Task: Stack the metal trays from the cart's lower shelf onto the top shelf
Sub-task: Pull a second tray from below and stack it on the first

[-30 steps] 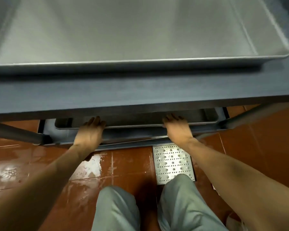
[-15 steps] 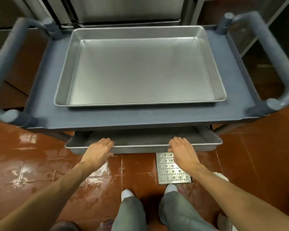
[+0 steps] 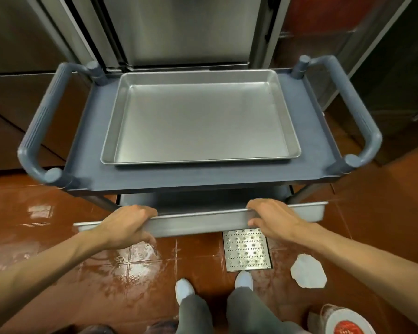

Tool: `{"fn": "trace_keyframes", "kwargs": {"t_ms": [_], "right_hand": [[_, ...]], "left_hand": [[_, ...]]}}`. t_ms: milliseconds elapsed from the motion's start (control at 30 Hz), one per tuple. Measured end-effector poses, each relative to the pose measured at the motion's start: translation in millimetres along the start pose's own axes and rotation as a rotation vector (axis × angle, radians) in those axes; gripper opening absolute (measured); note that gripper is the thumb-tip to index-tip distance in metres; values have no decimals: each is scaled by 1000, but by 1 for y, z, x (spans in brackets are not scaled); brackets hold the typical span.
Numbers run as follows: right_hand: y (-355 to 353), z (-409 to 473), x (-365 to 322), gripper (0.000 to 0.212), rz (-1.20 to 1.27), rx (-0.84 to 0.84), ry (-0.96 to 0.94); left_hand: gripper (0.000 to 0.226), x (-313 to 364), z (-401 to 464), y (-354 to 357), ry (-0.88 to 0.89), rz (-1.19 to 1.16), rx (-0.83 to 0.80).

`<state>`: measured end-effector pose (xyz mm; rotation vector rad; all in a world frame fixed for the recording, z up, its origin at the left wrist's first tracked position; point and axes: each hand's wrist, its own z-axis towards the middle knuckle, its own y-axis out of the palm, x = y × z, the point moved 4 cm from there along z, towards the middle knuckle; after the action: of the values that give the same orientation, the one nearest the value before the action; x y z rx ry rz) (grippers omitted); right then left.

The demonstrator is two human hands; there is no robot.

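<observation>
Head view: looking down over a grey two-shelf cart (image 3: 135, 179), both arms reaching forward from the bottom corners.
Left cart handle (image 3: 42, 121): grey ribbed loop, fixed to the top shelf at its near and far corners.
Left hand (image 3: 128, 224): closed over the near rim of the lower metal tray (image 3: 198, 222); fingers curl over the top edge, thumb sits below against the tray's outer wall. Firm grip.
Lower metal tray: partly out from under the top shelf, toward the person. Its near long side is clear of the cart; its far part is hidden in shadow beneath the shelf. Sits tilted in the frame, left end lower than right end.
Upper metal tray (image 3: 198, 121): lies flat on the top shelf, roughly centred, nothing in it, near rim set back from the shelf's front edge.
Right hand (image 3: 273, 216): closed over the same near rim, right of centre; fingers hooked over the edge, thumb against the outer wall. Well apart from the left hand.
Floor drain grate (image 3: 247, 249): perforated metal plate set in the wet red tile floor (image 3: 58, 237), just below the right hand.
Shoes (image 3: 184, 289): two white toes, near the grate.
White paper piece (image 3: 308, 271): on the floor, right of the grate.
Right cart handle (image 3: 355, 112): grey loop matching the left one.
Background: steel cabinet doors (image 3: 179, 30) behind the cart.
</observation>
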<state>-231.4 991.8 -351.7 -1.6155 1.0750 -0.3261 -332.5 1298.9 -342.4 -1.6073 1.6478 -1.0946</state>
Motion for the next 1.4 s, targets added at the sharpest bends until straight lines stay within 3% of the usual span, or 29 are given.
{"fn": "trace_keyframes", "kwargs": {"t_ms": [200, 467, 567, 667, 800, 933, 1167, 1400], "right_hand": [[-59, -19, -23, 48, -97, -1, -55], [-174, -60, -63, 57, -79, 62, -55], [-231, -74, -76, 62, -55, 135, -117], [-285, -80, -86, 71, -35, 221, -178], [-340, -81, -94, 70, -33, 301, -257], [-375, -79, -103, 54, -32, 378, -304], [-354, -24, -85, 62, -298, 604, -166], [-271, 72, -37, 46, -317, 696, -143]], "left_hand": [[46, 16, -31, -66, 32, -106, 28], [58, 37, -86, -174, 92, -164, 186], [65, 37, -104, -220, 143, -194, 287], [54, 42, -119, -267, 261, -207, 437], [54, 42, -125, -317, 307, -95, 588], [44, 39, -126, -355, 327, -31, 674], [62, 21, -82, -354, 198, 300, 849], [54, -1, 21, -277, 237, 480, 843]]}}
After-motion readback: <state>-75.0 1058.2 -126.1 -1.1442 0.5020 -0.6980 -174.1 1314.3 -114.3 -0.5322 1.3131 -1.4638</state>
